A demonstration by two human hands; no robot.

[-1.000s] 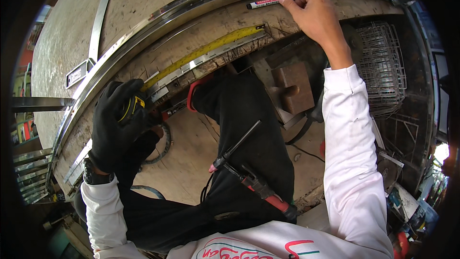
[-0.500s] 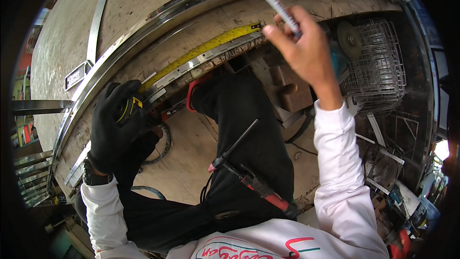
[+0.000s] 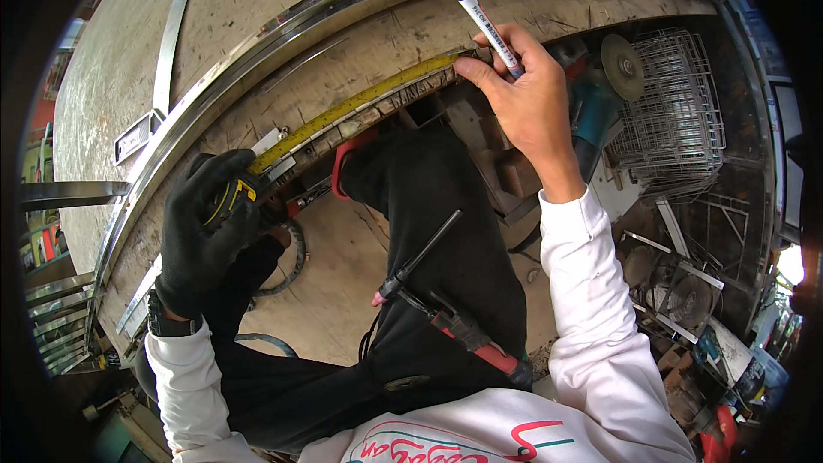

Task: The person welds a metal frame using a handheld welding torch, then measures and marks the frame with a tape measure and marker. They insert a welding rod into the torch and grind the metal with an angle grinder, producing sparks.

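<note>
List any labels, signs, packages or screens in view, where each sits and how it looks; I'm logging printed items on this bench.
Small plate label: flat on the wooden bench top, far left; rectangular, pale with dark rim.
Marker pen: in the bare right hand; white barrel with dark print, black cap.
Tape measure: in the gloved left hand; yellow blade with printed scale.

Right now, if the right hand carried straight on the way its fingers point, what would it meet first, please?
The right hand, gripping a marker, already has its fingertips at the yellow tape measure blade on the wooden bench edge, so probably that blade first.
</note>
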